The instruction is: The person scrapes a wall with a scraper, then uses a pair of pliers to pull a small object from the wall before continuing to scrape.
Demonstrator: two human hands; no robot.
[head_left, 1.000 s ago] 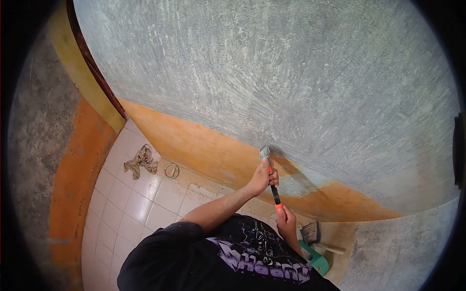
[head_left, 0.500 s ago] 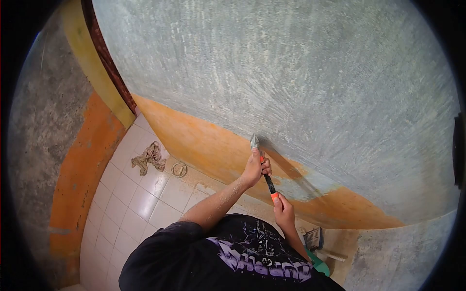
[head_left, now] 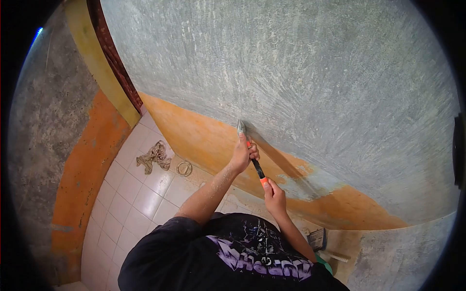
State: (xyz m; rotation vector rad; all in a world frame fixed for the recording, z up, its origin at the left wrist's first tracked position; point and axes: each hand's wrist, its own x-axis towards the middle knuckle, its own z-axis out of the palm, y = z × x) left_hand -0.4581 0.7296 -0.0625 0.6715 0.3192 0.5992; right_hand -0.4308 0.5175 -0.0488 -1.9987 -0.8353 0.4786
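Observation:
Both of my hands hold a scraper with a long black and orange handle. My left hand is wrapped round the upper part, close to the metal head, its thumb laid along the tool. Lower down, my right hand grips the orange end of the handle. The scraper's head touches or nearly touches the wall, at the border between the scraped grey surface and the orange paint band. Pale dust speckles my left forearm.
A crumpled rag and a ring-shaped roll lie on the tiled floor to the left. Debris lines the wall's foot. Behind my right arm are a dark blue container and a green object. A dark red curtain hangs at upper left.
Both hands and the scraper have moved up and to the left along the wall. My grip on the handle looks the same. The view has shifted slightly.

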